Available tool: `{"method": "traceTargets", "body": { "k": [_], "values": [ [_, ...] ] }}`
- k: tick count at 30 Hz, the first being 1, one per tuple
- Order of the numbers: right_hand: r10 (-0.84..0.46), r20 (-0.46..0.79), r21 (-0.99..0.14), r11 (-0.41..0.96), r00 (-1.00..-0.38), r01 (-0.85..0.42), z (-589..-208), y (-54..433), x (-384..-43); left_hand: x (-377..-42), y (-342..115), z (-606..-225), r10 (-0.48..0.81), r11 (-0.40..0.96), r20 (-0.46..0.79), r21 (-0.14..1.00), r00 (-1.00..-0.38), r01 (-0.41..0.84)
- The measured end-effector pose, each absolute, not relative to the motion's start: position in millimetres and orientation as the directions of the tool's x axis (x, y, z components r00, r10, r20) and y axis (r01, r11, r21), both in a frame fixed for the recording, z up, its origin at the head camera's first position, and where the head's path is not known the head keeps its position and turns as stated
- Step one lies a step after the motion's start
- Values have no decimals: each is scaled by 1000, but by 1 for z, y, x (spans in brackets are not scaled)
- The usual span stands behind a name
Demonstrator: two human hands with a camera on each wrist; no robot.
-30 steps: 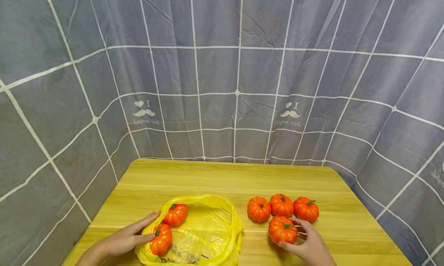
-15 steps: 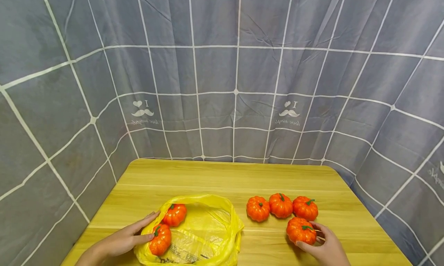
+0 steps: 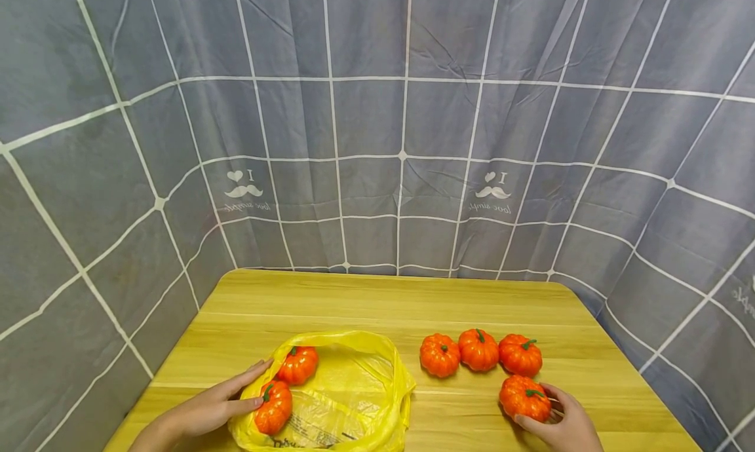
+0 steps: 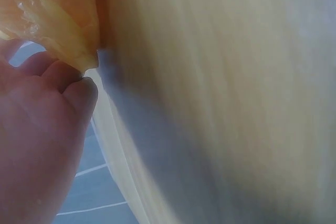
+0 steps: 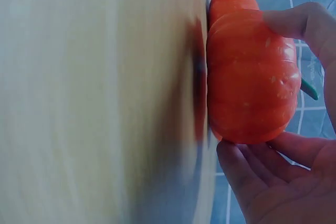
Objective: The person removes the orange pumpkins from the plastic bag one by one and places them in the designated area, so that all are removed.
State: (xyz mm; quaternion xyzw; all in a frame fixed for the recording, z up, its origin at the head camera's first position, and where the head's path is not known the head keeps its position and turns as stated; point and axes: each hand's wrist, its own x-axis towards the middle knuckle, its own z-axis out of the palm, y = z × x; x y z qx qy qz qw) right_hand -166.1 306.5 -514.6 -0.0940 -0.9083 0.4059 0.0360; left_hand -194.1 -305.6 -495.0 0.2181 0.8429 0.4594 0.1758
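In the head view a yellow plastic bag [image 3: 377,409] lies with its mouth spread, and two small orange pumpkins [image 3: 297,365] with green stems sit inside its left part. My left hand [image 3: 215,403] grips the bag's left rim, thumb inside near the front pumpkin [image 3: 273,413] and fingers outside. The left wrist view shows those fingers curled at the bag's edge. My right hand [image 3: 563,419] holds another orange pumpkin [image 3: 523,398] between thumb and fingers from its right side. In the right wrist view that pumpkin [image 5: 252,77] stands right at the table surface, green stem up.
Behind the held pumpkin, a row of three more pumpkins [image 3: 479,350] stands on the wooden table [image 3: 377,301]. Grey curtains [image 3: 366,124] with white grid lines hang behind the table and along both sides.
My right hand has moved to the right with its pumpkin, and the pumpkin now sits lower in the head view, in front of the row's right end. The left hand and bag stay put.
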Motion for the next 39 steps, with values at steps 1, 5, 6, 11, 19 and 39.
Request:
{"method": "traceTargets", "body": {
  "k": [1,5,6,11,19,39],
  "values": [
    [199,-9,-742,656,-980,140,-515,307,-166,-194,-306,-495,528,482,-95,851,-844,207],
    [201,-7,-726,672,-980,143,-516,308,-165,-192,-306,-495,526,485,-96,850,-845,205],
    [200,-5,-721,678,-980,142,-516,308,-165,-192,-306,-495,525,486,-97,850,-846,204],
    [197,5,-697,703,-980,137,-516,309,-167,-192,-306,-495,526,479,-101,856,-845,196],
    [195,-19,-715,683,-981,150,-516,306,-167,-193,-306,-496,545,458,-85,863,-834,211],
    [223,220,-655,755,-950,25,-486,288,-160,-194,-306,-496,533,470,-84,856,-842,213]
  ]
}}
